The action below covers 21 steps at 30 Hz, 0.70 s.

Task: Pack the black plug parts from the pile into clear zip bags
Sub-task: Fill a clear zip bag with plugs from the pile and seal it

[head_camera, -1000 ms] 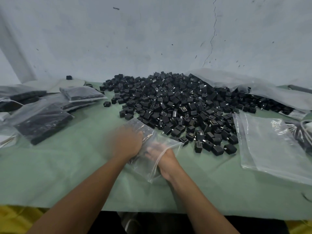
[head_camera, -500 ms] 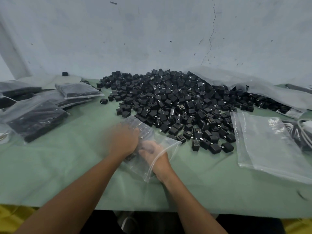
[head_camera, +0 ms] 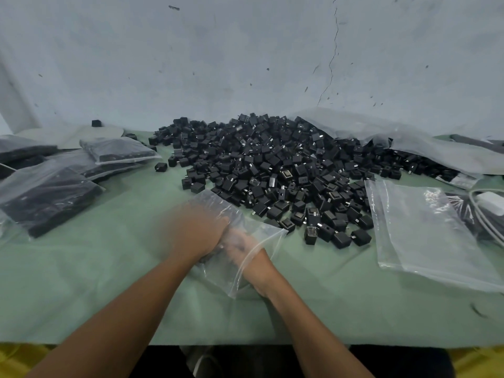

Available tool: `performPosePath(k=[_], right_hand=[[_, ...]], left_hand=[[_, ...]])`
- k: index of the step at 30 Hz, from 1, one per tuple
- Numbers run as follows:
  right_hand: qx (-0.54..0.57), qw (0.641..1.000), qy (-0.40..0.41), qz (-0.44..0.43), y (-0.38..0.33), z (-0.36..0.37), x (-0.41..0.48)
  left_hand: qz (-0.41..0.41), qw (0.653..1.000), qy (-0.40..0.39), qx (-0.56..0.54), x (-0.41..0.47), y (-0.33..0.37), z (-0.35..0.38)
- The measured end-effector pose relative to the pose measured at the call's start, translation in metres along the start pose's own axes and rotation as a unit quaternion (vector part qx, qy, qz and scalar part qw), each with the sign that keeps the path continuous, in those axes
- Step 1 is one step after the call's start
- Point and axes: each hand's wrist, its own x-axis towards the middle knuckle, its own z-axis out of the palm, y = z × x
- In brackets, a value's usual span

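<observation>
The pile of black plug parts (head_camera: 272,165) fills the middle of the table (head_camera: 81,296) right back to the wall (head_camera: 245,64), so the far edge is blocked there. Filled bags (head_camera: 46,197) lie stacked along the left edge. A lane of bare cloth runs between them and the pile (a stray part (head_camera: 161,166) sits in it). Toward the right edge, a flat stack of empty clear bags (head_camera: 420,230) lies just beside the pile's near fringe, with cables (head_camera: 485,214) crowding the edge beyond it. The near edge is open cloth on both sides of the zip bag (head_camera: 218,211) at the middle front. The left hand (head_camera: 196,233) grips this bag, and the right hand (head_camera: 242,249) lies inside it.
</observation>
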Motion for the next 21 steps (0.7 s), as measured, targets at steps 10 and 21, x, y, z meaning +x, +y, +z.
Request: performPosePath(k=[10,21], right_hand=[[-0.138,0.981,0.136,-0.022,0.036,-0.08,-0.038],[-0.291,0.923,0.249,0.031,0.054,-0.121,-0.014]], left_hand=[[0.0,1.0,-0.002,-0.016,0.004,-0.003,0.006],[-0.001,1.0,-0.001,-0.011,0.002,-0.003,0.005]])
